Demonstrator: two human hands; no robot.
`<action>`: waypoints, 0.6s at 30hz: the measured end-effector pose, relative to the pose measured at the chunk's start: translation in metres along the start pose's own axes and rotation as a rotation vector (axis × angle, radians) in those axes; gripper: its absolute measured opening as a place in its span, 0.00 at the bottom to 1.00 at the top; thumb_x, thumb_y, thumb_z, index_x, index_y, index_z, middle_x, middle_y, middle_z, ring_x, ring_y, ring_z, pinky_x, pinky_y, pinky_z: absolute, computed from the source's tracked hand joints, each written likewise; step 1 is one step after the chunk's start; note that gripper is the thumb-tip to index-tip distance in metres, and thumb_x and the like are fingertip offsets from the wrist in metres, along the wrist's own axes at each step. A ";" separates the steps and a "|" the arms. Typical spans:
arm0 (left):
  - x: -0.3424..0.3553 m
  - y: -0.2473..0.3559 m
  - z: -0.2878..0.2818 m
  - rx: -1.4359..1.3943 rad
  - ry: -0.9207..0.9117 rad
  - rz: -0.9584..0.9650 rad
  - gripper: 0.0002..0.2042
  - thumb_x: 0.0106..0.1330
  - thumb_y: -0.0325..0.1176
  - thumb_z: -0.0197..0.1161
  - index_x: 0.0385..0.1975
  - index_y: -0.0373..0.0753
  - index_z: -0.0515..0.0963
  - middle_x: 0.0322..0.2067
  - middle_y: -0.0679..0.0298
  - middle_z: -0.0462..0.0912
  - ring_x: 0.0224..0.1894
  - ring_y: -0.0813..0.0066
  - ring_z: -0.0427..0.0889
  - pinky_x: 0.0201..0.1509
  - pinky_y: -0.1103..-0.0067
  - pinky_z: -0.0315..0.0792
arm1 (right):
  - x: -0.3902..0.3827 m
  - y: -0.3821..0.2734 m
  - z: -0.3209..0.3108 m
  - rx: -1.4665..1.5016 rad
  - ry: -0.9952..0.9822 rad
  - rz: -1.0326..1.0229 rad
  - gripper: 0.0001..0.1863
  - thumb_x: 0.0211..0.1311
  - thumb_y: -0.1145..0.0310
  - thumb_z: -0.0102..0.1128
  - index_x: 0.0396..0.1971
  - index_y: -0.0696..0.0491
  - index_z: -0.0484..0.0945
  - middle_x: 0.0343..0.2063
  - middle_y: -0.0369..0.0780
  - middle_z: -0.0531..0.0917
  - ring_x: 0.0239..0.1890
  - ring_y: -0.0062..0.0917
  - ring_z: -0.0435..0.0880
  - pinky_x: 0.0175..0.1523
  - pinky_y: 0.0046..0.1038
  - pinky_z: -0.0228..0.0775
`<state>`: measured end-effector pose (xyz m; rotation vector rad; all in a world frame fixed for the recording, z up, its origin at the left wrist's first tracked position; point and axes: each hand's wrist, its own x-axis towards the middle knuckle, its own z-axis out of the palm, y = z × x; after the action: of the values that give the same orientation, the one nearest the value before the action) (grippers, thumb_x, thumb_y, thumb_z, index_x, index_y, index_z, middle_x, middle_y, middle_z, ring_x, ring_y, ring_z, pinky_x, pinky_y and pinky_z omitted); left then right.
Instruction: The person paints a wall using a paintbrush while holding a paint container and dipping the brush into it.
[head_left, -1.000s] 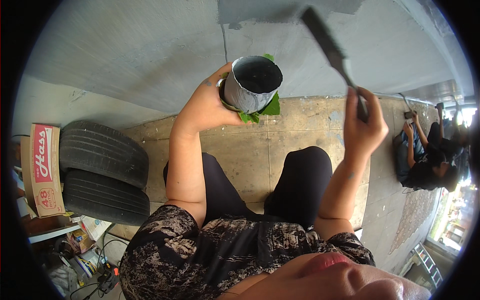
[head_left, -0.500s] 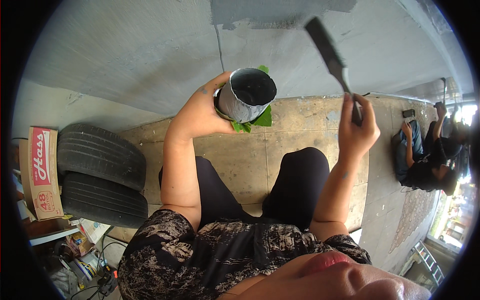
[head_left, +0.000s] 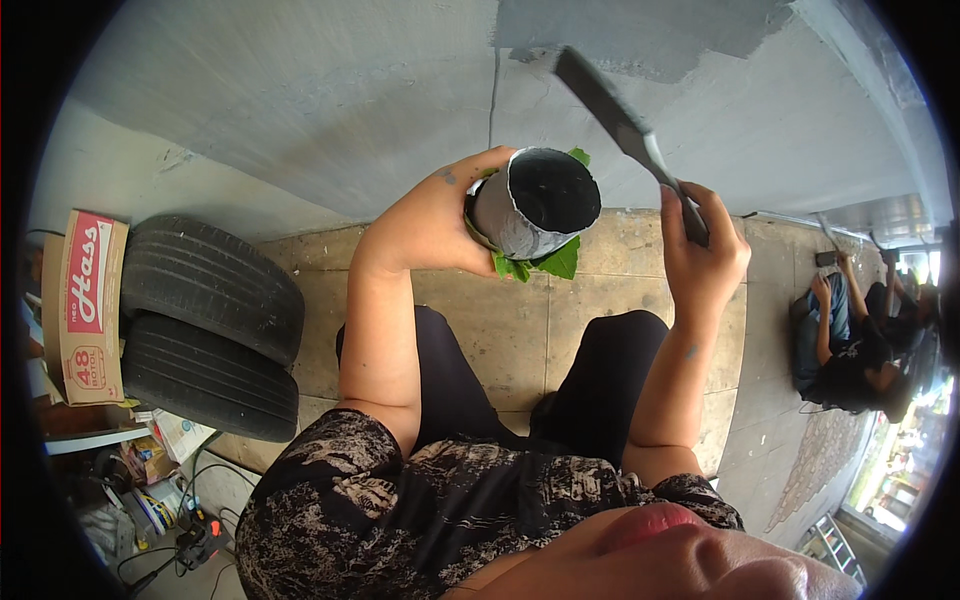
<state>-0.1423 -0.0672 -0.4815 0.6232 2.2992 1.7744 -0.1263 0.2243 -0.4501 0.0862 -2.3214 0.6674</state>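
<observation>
My left hand [head_left: 435, 215] is closed around a grey, paint-smeared cup [head_left: 500, 218], holding it up in front of the wall. The cup's mouth tilts toward me and its inside is dark and coated. Green leaves [head_left: 560, 260] stick out between the cup and my palm. To the right, my right hand [head_left: 710, 255] grips the handle of a flat grey paintbrush [head_left: 608, 105] between thumb and fingers. The brush head points up and left, apart from the cup and in front of the wall. Small grey paint spots mark my left hand and right forearm.
A grey wall [head_left: 330, 120] with a darker painted patch [head_left: 640, 30] rises ahead above a tiled floor [head_left: 600, 290]. Left are two stacked tyres [head_left: 210, 290], a cardboard box [head_left: 95, 300] and tangled cables [head_left: 195, 535]. Other people [head_left: 850, 350] sit by the wall at right; a ladder [head_left: 838, 548] stands lower right.
The view has shifted, so wall, tyres and cup sit differently. The paintbrush has moved left toward the cup, its head tilting farther left. Both hands keep their hold.
</observation>
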 end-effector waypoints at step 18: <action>0.002 0.002 -0.013 -0.064 -0.228 0.006 0.55 0.30 0.31 0.87 0.69 0.38 0.70 0.51 0.55 0.86 0.53 0.66 0.85 0.58 0.76 0.76 | 0.026 -0.026 0.018 0.010 -0.054 -0.248 0.06 0.58 0.64 0.76 0.32 0.45 0.87 0.15 0.34 0.82 0.17 0.26 0.83 0.26 0.27 0.72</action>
<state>-0.1483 -0.0779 -0.4757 0.7779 2.0832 1.6756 -0.1504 0.1967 -0.4329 0.3947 -2.3083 0.5564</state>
